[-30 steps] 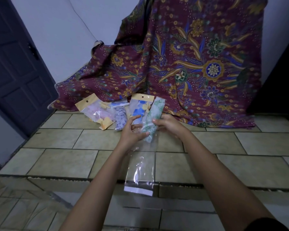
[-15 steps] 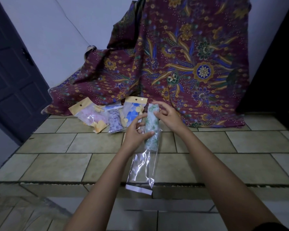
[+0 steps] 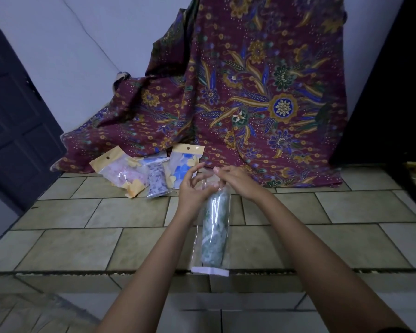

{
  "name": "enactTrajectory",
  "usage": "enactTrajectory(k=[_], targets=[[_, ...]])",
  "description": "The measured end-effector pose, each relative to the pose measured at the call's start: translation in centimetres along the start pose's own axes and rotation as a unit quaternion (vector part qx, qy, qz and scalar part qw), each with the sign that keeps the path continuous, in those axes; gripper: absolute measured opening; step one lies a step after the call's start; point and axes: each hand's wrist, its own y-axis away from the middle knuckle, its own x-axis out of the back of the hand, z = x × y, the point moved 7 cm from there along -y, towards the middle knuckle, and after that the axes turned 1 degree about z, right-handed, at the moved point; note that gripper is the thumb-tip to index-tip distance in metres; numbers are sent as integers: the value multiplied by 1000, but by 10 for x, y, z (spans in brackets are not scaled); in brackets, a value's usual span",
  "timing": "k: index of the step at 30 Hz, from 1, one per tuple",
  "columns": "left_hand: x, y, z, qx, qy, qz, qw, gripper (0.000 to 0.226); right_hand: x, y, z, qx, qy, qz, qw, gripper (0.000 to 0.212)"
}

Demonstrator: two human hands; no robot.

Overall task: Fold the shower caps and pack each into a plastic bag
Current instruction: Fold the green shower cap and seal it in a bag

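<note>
A rolled green-and-white shower cap (image 3: 213,233) sits deep inside a long clear plastic bag (image 3: 197,239) that hangs down over the tiled floor, white strip at its bottom end. My left hand (image 3: 191,189) holds the bag's open top from the left. From the right, my right hand (image 3: 235,180) pinches the same top edge. The bag mouth between my fingers is partly hidden.
Three packed bags lie by the cloth: a pink one (image 3: 120,173), a purple one (image 3: 156,180) and a blue one (image 3: 182,165). A maroon batik cloth (image 3: 250,104) drapes behind. A dark door (image 3: 15,131) stands left, a floor step edge (image 3: 82,272) runs across.
The rolled cap has slid from the bag's mouth down to its bottom. Both hands have moved up to the bag's top edge.
</note>
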Motion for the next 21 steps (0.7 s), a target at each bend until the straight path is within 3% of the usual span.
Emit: enactTrajectory(k=[2, 4, 6, 8, 11, 13, 17, 21], targets=[[1, -1, -6, 5, 3, 8, 1000, 60, 0, 3, -1, 2, 8, -26, 1000, 38], [4, -2, -12, 15, 15, 33, 999, 56, 5, 4, 1, 15, 4, -21, 1000, 21], [8, -4, -15, 27, 37, 52, 998, 55, 10, 6, 6, 24, -64, 5, 998, 38], [9, -6, -15, 27, 39, 60, 997, 55, 12, 8, 24, -50, -160, 25, 985, 55], [5, -7, -15, 19, 13, 46, 999, 55, 1, 12, 44, -147, -265, -7, 953, 23], [0, -5, -19, 41, 35, 21, 998, 51, 3, 12, 45, -142, -274, 7, 951, 8], [-6, 4, -40, 165, 74, -45, 982, 43, 14, 16, 38, -112, -244, 58, 962, 12], [0, 0, -39, 162, 37, -61, 984, 32, 18, 19, 33, -80, -213, 78, 971, 19]])
